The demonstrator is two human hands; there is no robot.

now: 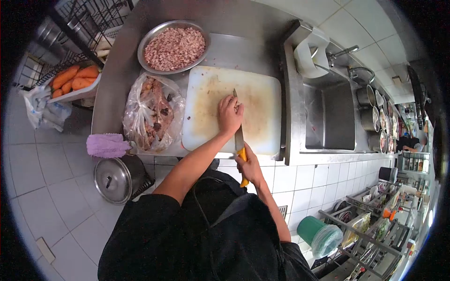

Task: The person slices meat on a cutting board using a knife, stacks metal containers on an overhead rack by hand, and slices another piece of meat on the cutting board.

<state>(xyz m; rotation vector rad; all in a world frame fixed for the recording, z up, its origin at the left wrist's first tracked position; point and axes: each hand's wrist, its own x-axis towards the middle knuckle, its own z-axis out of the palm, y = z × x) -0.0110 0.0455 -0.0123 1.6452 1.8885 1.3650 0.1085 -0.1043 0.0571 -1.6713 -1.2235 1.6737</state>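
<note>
My right hand point(250, 167) is wrapped round the yellow handle of a kitchen knife point(239, 139). The blade points away from me over a stained white cutting board point(267, 93). Beside the blade, my left hand point(229, 115) presses on the board with its fingers curled together. A small brownish bit shows at those fingertips, but what they hold is mostly hidden. Left of the board lies a clear plastic bag point(176, 110) with dark reddish cooked-looking meat point(154, 105) inside. Behind it, a round metal bowl point(141, 58) holds finely diced pinkish meat point(176, 47).
A steel sink point(330, 117) lies right of the counter, with several metal pots point(369, 119) beyond. A purple cloth point(108, 145) hangs at the front-left edge above a lidded pot point(113, 180). Carrots point(70, 79) sit at far left. A green bin point(310, 229) stands right.
</note>
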